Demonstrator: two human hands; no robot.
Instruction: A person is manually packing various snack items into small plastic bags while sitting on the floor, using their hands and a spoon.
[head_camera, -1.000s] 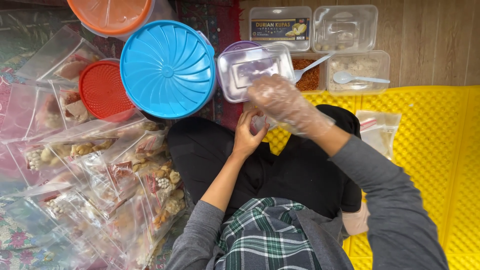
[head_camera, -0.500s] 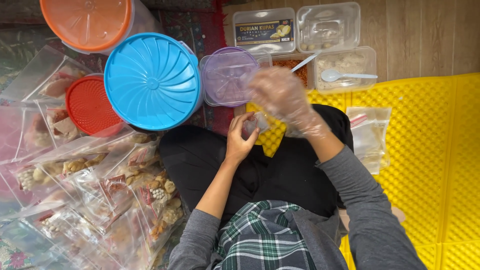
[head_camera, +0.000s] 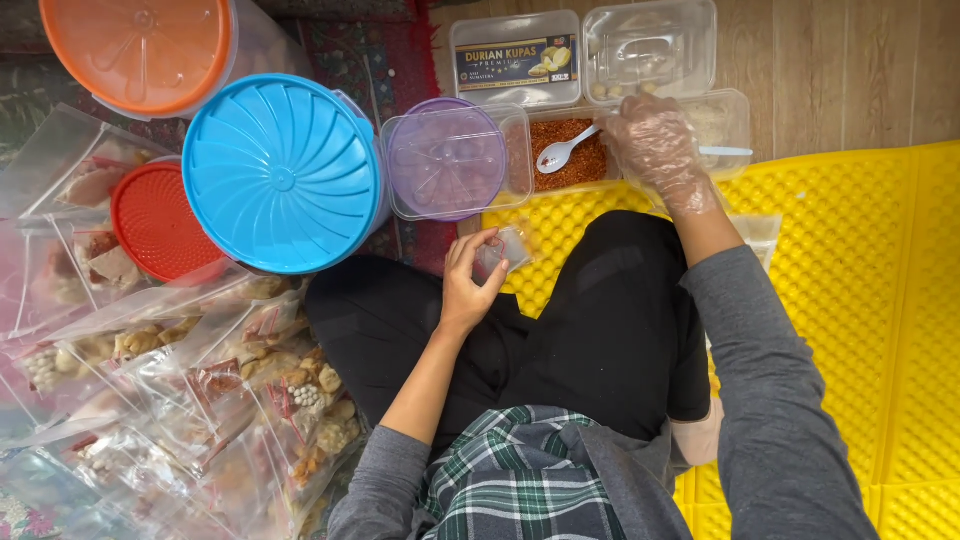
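The person's bare left hand (head_camera: 470, 285) sits just below the clear plastic tub of reddish-orange crumbs (head_camera: 570, 152), and that tub serves as the landmark here. The thumb and fingertips of this hand are pinched shut on a small clear plastic pouch (head_camera: 503, 252), which is held up over the black-trousered lap, below and slightly left of the crumb tub, at the edge of the yellow dimpled foam mat (head_camera: 870, 300). The right hand (head_camera: 655, 148), covered by a thin transparent plastic glove, lies just right of the crumb tub with its fingers curled loosely downward over the neighbouring clear plastic tub of pale contents (head_camera: 722, 125); whether it actually grips anything under the glove cannot be told. A white plastic spoon (head_camera: 562, 152) rests in the crumbs, its bowl towards the left, and the handle of a second white spoon (head_camera: 727, 151) shows just right of the gloved hand. Touching the crumb tub on its left is a clear square container with a translucent purple round lid (head_camera: 448, 160). Further left stands a large round tub with a ribbed blue lid (head_camera: 283, 172), then a smaller red round lid (head_camera: 160, 222), and up left an orange-lidded round tub (head_camera: 135, 45). Above the crumb tub are a labelled clear box (head_camera: 515, 55) and an empty-looking clear box (head_camera: 650, 45). Well down to the left lie many clear zip bags of mixed snacks (head_camera: 200, 400).
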